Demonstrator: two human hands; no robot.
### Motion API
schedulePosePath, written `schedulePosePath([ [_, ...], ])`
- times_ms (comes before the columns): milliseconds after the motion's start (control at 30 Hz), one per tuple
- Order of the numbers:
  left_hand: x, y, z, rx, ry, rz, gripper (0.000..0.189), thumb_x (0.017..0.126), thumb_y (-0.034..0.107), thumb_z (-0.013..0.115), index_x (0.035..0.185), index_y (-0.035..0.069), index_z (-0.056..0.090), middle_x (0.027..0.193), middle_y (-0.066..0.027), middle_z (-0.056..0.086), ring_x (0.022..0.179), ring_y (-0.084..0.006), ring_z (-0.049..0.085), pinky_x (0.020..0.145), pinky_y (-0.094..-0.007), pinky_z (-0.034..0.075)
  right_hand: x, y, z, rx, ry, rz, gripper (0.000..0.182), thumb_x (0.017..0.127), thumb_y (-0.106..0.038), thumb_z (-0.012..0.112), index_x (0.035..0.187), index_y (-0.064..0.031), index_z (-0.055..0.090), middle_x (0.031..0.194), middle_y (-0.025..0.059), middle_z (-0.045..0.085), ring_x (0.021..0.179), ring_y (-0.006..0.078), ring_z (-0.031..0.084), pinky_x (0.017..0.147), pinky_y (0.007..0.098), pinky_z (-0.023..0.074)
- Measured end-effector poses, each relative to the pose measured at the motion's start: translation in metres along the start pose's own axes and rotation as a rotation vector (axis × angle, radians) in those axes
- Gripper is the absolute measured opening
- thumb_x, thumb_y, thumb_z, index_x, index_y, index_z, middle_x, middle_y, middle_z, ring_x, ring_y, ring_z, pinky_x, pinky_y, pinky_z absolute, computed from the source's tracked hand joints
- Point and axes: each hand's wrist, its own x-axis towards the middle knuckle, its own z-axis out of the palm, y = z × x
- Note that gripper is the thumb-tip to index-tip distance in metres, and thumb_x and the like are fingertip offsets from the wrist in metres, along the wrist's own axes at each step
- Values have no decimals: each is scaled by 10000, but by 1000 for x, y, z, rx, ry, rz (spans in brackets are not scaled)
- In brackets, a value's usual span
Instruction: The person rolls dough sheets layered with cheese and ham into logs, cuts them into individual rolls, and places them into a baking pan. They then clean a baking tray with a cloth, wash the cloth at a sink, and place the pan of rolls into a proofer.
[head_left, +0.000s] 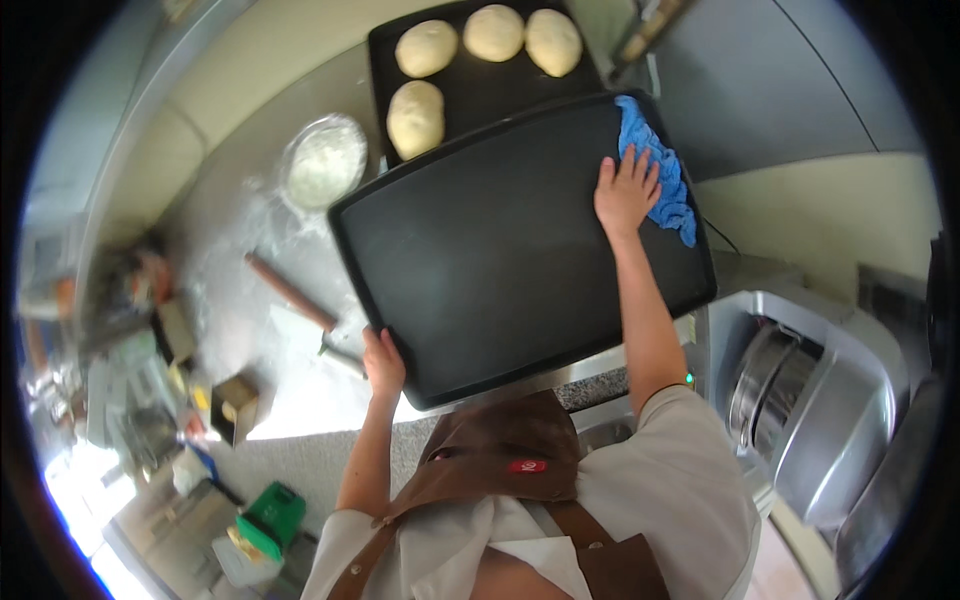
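A large dark baking tray (487, 262) lies tilted across the worktop in front of me, its inside bare apart from a cloth. My left hand (385, 364) grips the tray's near left corner, thumb over the rim. With fingers spread, my right hand (628, 191) presses on a crumpled blue cloth (664, 180) along the tray's right side. Behind, partly covered by this tray, a second dark baking tray (495, 94) carries several pale dough balls (493, 33).
To the left stands a bowl of flour (327, 163) on the floured steel worktop (225, 300). A wooden rolling pin (292, 292) and a rectangular metal tin (234, 407) lie nearby. At right is a grey machine with a steel bowl (772, 382). A green container (271, 519) sits lower left.
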Motion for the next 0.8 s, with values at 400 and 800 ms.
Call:
schedulePosePath([
  [400, -1, -8, 0, -146, -11, -115, 232, 1017, 212, 427, 1101, -2, 462, 880, -321, 617, 845, -519, 586, 662, -527, 449, -251, -241, -65, 704, -546, -613, 413, 893, -203, 526, 1260, -18, 572, 1449, 110, 447, 1387, 287, 333, 1138, 484, 222],
  [800, -2, 6, 1, -97, 31, -109, 232, 1026, 249, 431, 1033, 18, 454, 812, -292, 614, 780, -503, 585, 643, -534, 442, -127, 104, -115, 168, -511, -315, 87, 800, -143, 643, 862, -159, 583, 962, 88, 556, 971, 350, 531, 739, 512, 445],
])
